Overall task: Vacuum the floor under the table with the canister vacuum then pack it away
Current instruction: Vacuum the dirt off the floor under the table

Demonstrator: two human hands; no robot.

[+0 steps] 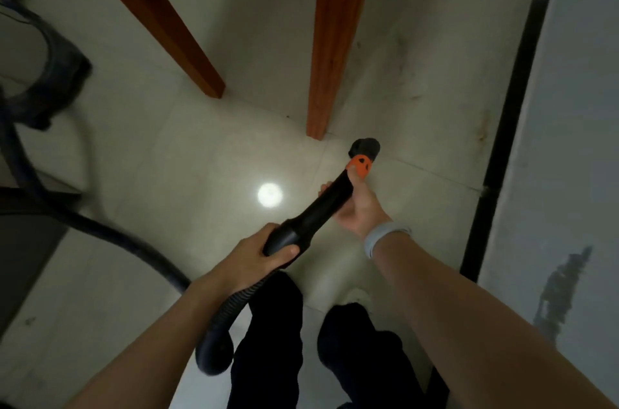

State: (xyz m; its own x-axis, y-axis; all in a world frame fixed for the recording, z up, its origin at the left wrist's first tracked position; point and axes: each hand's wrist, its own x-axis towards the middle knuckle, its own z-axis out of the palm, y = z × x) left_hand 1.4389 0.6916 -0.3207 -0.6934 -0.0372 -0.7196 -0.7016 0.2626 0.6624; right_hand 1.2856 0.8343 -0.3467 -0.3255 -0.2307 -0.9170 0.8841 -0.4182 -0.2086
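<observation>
A black vacuum wand (315,211) with an orange collar (359,166) and a small black nozzle (365,146) points down at the pale tiled floor, just in front of a wooden table leg (331,50). My left hand (258,256) grips the wand's thick rear end where the ribbed black hose (221,325) joins. My right hand (358,207) holds the wand from below near the orange collar. The hose loops left across the floor toward a dark blurred canister (57,80) at the left edge.
A second slanting wooden leg (150,13) stands to the left of the first. A black strip (502,127) along the floor edges a grey wall (569,140) on the right. My dark-trousered legs (278,341) stand below. A bright light reflection (269,195) shows on the tiles.
</observation>
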